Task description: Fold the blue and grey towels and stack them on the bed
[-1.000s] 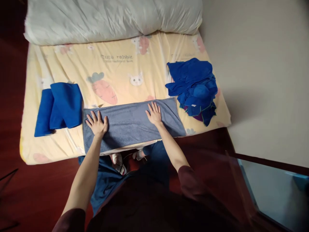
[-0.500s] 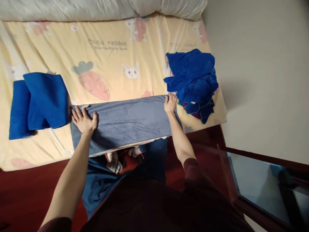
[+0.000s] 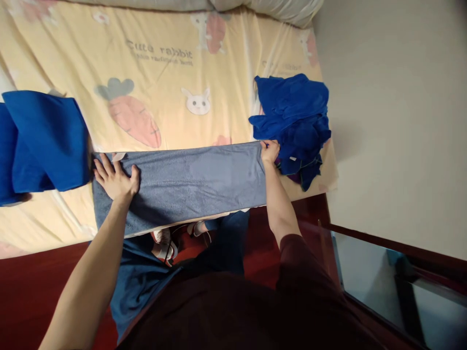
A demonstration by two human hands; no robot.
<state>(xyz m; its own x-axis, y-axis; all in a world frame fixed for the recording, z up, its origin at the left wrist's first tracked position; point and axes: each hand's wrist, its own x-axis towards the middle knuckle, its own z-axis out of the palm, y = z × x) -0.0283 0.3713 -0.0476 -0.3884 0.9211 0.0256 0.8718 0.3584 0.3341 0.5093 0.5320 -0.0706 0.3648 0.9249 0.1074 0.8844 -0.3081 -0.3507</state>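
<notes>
A grey-blue towel [image 3: 197, 182] lies folded in a long strip along the near edge of the bed. My left hand [image 3: 117, 180] rests flat on its left end with fingers spread, beside a small white tag [image 3: 118, 156]. At the far right corner my right hand [image 3: 270, 151] pinches the towel's edge between thumb and fingers. Just beyond that hand is a rumpled heap of blue cloths [image 3: 294, 109], with a bit of purple showing under it. Folded blue cloths [image 3: 49, 141] lie left of the towel, partly cut off by the frame.
The bed wears a yellow sheet [image 3: 175, 107] with rabbit and carrot prints. A pale rolled quilt [image 3: 270, 10] lies along its far side. To the right stand a plain wall [image 3: 394, 121] and a dark-framed glass panel [image 3: 368, 262]. Below is a red-brown floor [image 3: 40, 291].
My right hand has gone from lying on the towel's right end to pinching its far corner. The left hand stays flat on the towel. The view has shifted slightly.
</notes>
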